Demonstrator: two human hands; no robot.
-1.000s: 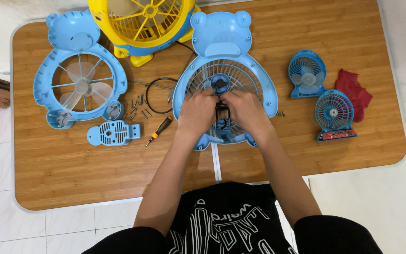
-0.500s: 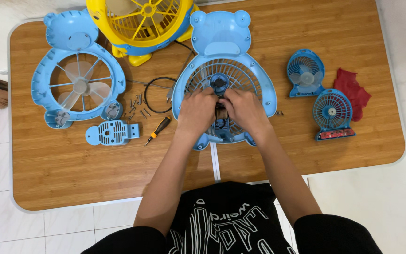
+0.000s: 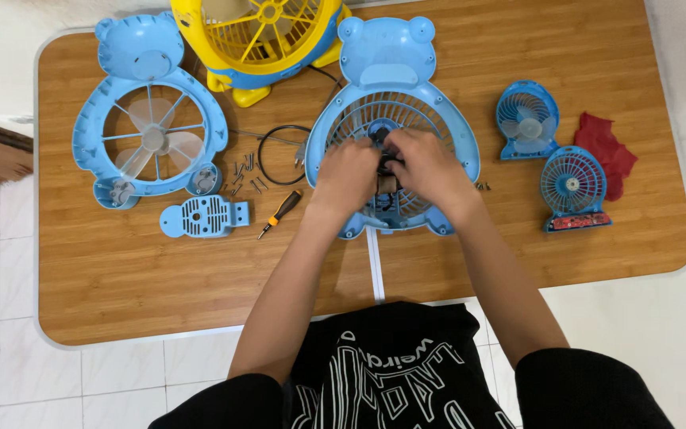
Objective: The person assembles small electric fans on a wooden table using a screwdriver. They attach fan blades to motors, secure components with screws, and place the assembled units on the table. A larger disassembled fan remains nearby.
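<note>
A blue bear-shaped fan shell (image 3: 391,56) lies flat in the middle of the wooden table (image 3: 121,286), grille side up. Both my hands rest on its round grille. My left hand (image 3: 347,179) and my right hand (image 3: 430,167) close from either side on a small black motor part (image 3: 383,159) with wires at the hub. My fingers hide most of that part.
At the left lies a second blue bear shell with fan blades (image 3: 148,135). A yellow fan (image 3: 267,36) stands at the back. Between the shells are a black cable (image 3: 279,155), loose screws (image 3: 244,175), a screwdriver (image 3: 279,213) and a blue plate (image 3: 204,216). Two small blue fans (image 3: 527,119) (image 3: 572,187) and a red cloth (image 3: 609,147) lie at the right.
Both hands have edged slightly up the grille toward the hub and stay closed around the black part. Nothing else on the table has moved.
</note>
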